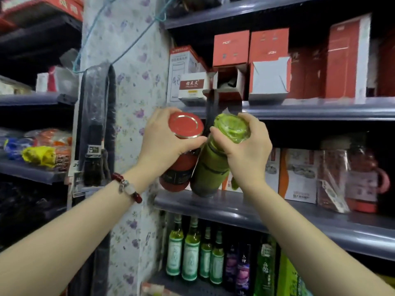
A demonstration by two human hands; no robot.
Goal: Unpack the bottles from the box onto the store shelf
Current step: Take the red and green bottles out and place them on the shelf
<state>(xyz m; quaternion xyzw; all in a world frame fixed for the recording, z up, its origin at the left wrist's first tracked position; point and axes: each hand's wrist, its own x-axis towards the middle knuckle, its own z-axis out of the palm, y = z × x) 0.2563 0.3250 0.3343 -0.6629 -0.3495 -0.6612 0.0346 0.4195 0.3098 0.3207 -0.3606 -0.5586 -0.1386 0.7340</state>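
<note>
My left hand [164, 137] grips a red bottle [180, 169] just below its red, metal-rimmed cap. Beside it, my right hand [248, 146] grips a green bottle [210, 169] around its plastic-wrapped green lid. Both bottles tilt towards me, side by side and touching, at the left end of the grey middle shelf [267, 212]. The green bottle's base sits at the shelf's front edge. The box the bottles come from is not in view.
Boxed goods [299, 176] and a red jug in plastic [363, 178] stand further right on the same shelf. Red and white cartons [269, 65] fill the shelf above, green and purple glass bottles [205, 253] the one below. A floral-papered pillar [136, 82] stands left.
</note>
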